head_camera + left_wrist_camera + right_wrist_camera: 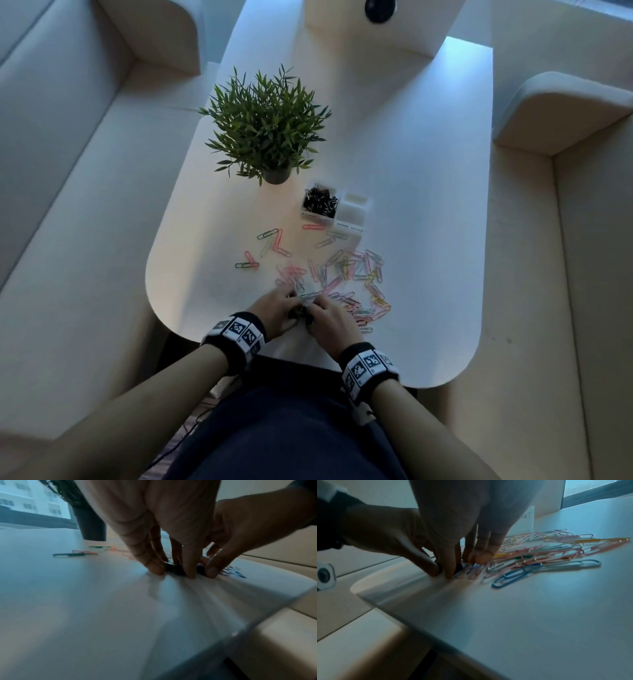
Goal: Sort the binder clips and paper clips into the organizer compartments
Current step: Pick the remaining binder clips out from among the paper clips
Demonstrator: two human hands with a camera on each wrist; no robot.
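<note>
My left hand and right hand meet fingertip to fingertip near the table's front edge. Between them lie a few black binder clips. In the left wrist view my left hand pinches the black binder clips against the tabletop. My right hand presses in from the other side, at the edge of the coloured paper clips. The white organizer stands further back. Its left compartment is full of black binder clips and its right compartment looks white and bare inside.
A potted green plant stands behind the organizer to the left. Loose paper clips lie scattered left of the main pile. The table's rounded front edge is just behind my wrists. Beige seats flank the table.
</note>
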